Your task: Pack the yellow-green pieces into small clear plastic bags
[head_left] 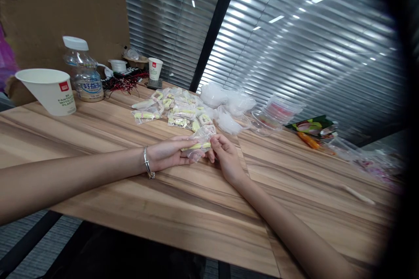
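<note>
Between my two hands, just above the wooden table, is a small clear plastic packet with a yellow strip-like item inside. My left hand, with a silver bracelet at the wrist, grips the packet's left side, thumb on top and fingers beneath. At the packet's right edge, my right hand pinches the plastic between thumb and fingers. Directly beyond lies a pile of similar clear packets with yellow and pale contents. What exactly the yellow item is cannot be made out.
At the left stand a large paper cup and a plastic bottle. Tangled dark red wires and a smaller cup are behind. Translucent bags, stacked plastic containers and a pale stick lie rightward.
</note>
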`<state>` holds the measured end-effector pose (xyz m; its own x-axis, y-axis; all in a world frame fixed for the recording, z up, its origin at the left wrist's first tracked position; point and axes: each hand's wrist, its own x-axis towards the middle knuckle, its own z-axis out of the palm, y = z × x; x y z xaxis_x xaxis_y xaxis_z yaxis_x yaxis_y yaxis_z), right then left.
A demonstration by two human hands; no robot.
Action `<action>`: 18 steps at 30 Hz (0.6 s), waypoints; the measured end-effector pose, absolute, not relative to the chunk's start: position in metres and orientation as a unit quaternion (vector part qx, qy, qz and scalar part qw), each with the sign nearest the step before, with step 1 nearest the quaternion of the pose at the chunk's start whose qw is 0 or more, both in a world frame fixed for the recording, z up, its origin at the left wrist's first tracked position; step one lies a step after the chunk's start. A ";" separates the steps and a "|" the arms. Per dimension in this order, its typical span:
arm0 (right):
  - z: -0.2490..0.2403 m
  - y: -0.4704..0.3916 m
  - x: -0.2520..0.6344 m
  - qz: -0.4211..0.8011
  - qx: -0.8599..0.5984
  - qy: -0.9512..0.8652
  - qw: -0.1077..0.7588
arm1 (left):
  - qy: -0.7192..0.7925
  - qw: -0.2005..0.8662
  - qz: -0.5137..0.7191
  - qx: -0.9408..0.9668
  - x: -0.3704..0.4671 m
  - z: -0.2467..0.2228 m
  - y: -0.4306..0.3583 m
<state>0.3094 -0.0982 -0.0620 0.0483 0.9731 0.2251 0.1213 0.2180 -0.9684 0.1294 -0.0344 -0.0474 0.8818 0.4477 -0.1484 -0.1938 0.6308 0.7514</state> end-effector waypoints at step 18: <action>-0.063 -0.101 0.307 0.417 -0.475 -0.575 0.519 | 0.135 0.870 0.172 0.442 0.129 -0.045 -0.037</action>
<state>0.3069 -0.1011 -0.0628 -0.0085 0.9797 0.2002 0.1125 0.1998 -0.9733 0.1287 -0.0367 -0.0451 0.9047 0.4179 -0.0825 -0.1795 0.5498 0.8158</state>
